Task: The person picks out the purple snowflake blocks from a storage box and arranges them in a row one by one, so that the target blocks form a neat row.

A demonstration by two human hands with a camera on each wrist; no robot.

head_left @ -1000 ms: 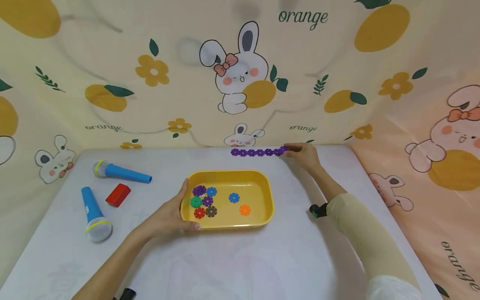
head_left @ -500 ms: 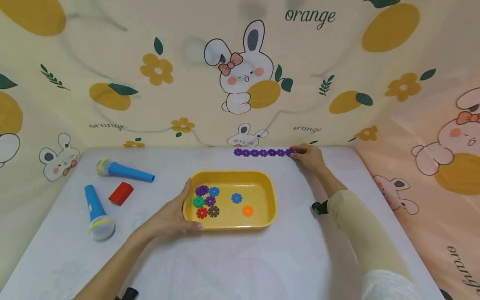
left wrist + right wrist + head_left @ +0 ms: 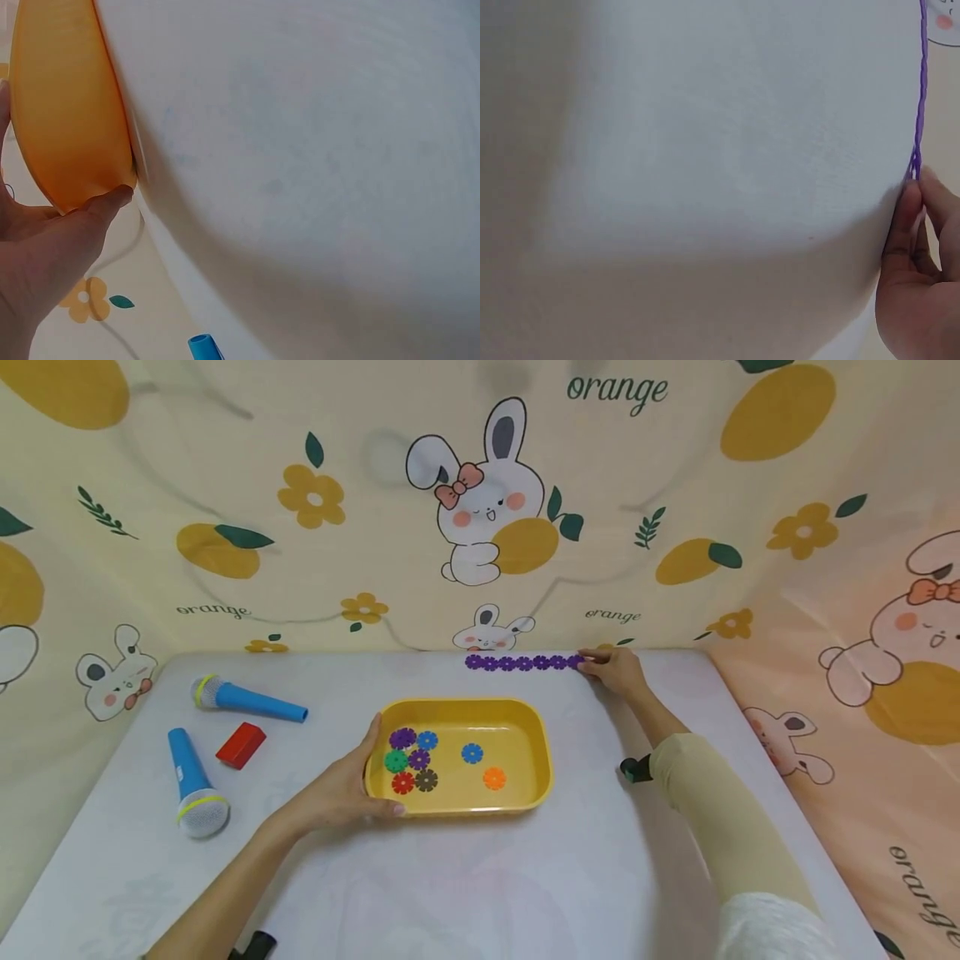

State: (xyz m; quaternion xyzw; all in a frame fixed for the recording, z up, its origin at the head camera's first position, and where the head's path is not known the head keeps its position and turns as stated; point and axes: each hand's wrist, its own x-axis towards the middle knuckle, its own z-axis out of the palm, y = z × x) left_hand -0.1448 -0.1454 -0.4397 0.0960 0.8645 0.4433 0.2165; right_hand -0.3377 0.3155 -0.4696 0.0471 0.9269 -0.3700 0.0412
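Note:
A yellow tray (image 3: 525, 718) sits mid-table and holds several coloured snowflake discs (image 3: 411, 762). My left hand (image 3: 341, 789) grips the tray's left rim, thumb on the near edge; the left wrist view shows the thumb on the tray's wall (image 3: 67, 120). A chain of purple discs (image 3: 521, 662) lies along the table's far edge. My right hand (image 3: 615, 670) pinches the chain's right end, and the right wrist view shows the fingers (image 3: 911, 217) at the end of the purple chain (image 3: 921, 97).
Two blue toy microphones (image 3: 247, 700) (image 3: 191, 781) and a red block (image 3: 241, 745) lie at the left of the white table (image 3: 480, 877). A printed cloth backdrop (image 3: 480, 502) rises behind and to both sides.
The right hand has shifted slightly right along the far edge at the chain's end. The left hand stays on the tray.

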